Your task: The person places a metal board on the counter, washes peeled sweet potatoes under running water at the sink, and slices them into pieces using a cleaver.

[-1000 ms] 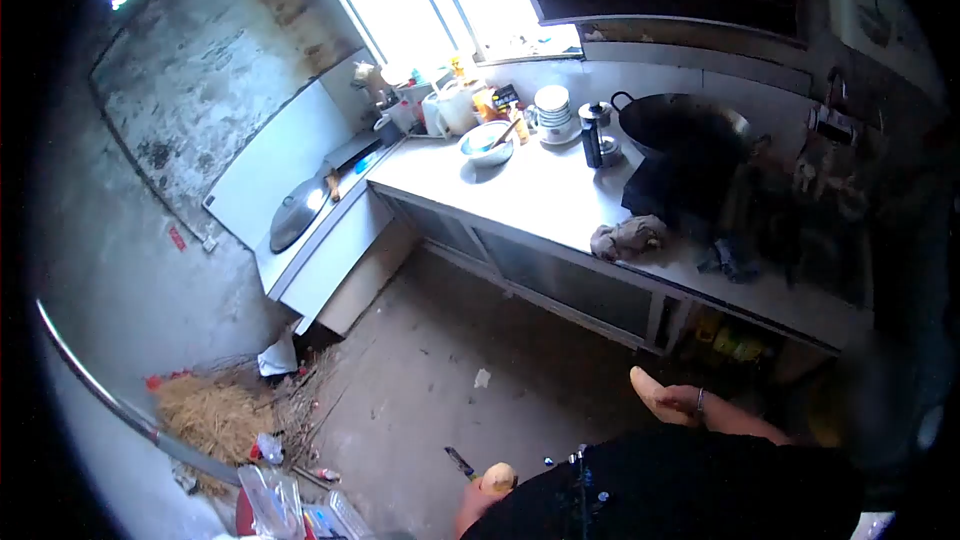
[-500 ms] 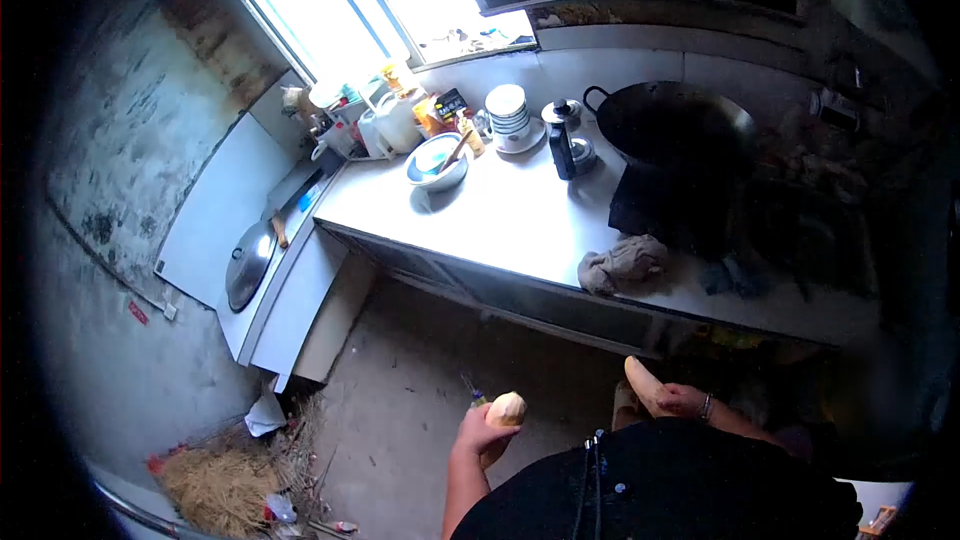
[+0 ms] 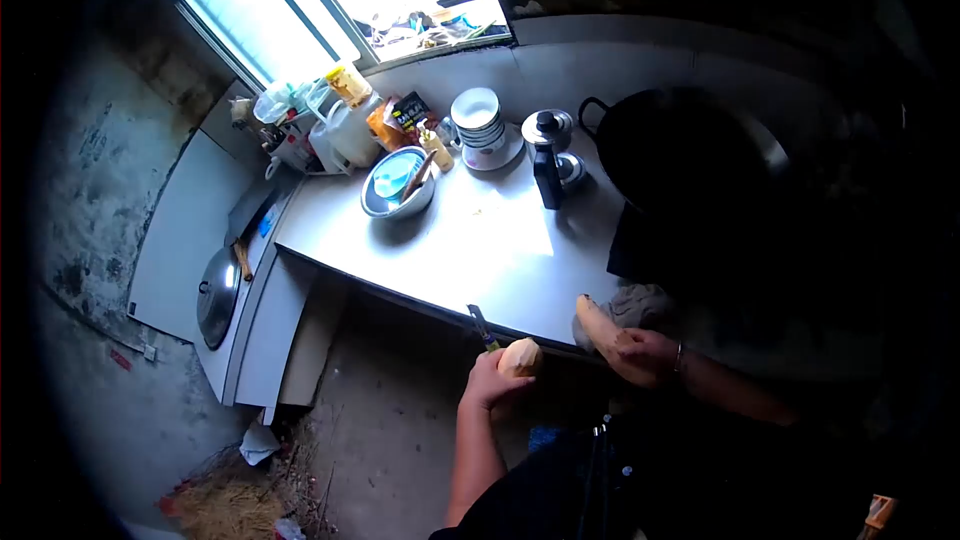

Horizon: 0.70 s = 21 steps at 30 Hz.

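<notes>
My left hand (image 3: 487,381) is wrapped round a pale peeled root vegetable (image 3: 521,358) and a peeler-like tool (image 3: 482,325), whose dark end points up past the counter's front edge. In my right hand (image 3: 650,352) is a longer pale peeled root vegetable (image 3: 600,325), its tip pointing up and left. This one is beside a crumpled grey cloth (image 3: 640,306) at the counter's front. Both hands are near the front edge of the white counter (image 3: 470,260).
A bowl (image 3: 398,183) with a blue one inside, stacked bowls (image 3: 477,120), a glass pot with black handle (image 3: 549,155) and a large dark wok (image 3: 680,150) stand on the counter. A metal lid (image 3: 217,298) is at the left; straw (image 3: 225,505) lies on the floor.
Both hands, still holding their vegetables, have moved up in view and nearer to the counter. The view has shifted, so the counter is closer and the left hand's tool overlaps its edge.
</notes>
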Tool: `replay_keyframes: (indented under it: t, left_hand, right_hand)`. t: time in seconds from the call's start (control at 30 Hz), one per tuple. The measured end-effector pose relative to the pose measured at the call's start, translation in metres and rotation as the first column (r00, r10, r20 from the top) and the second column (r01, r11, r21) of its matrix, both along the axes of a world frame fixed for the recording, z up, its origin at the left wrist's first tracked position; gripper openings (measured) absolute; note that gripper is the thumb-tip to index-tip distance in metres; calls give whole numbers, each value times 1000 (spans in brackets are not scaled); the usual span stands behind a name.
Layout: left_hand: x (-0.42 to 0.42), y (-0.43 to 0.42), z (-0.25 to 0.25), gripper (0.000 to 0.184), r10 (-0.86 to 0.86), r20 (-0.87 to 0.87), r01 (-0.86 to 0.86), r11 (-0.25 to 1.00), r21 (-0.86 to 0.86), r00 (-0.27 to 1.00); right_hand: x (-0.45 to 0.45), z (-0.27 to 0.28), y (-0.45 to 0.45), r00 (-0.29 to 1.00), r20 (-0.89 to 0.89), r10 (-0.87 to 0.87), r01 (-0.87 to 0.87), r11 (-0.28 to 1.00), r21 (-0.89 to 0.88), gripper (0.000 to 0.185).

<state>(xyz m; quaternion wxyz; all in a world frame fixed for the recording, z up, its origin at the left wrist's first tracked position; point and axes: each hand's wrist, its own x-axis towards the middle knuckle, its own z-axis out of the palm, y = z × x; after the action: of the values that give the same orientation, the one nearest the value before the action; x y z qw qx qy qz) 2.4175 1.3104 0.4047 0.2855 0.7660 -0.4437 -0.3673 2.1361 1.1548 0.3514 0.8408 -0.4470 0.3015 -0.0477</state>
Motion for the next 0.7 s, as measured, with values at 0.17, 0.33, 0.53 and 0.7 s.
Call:
replay_keyframes:
  t: [0.17, 0.33, 0.53, 0.7]
  left_hand:
    - [32, -47, -13, 53, -68, 14, 67, 997, 23, 998]
    - [55, -90, -9, 59, -111, -97, 120, 988, 95, 989]
    - [76, -129, -40, 64, -163, -44, 169, 953, 252, 986]
    - [79, -152, -35, 59, -215, -153, 250, 931, 265, 964]
  right_hand:
    - [59, 40, -22, 966, -211, -148, 152, 988, 4, 48]
    - [97, 20, -45, 911, -256, -323, 362, 924, 125, 43]
    - [127, -10, -59, 884, -254, -392, 429, 897, 108, 45]
    - [144, -17, -58, 800, -406, -441, 448, 890, -85, 51]
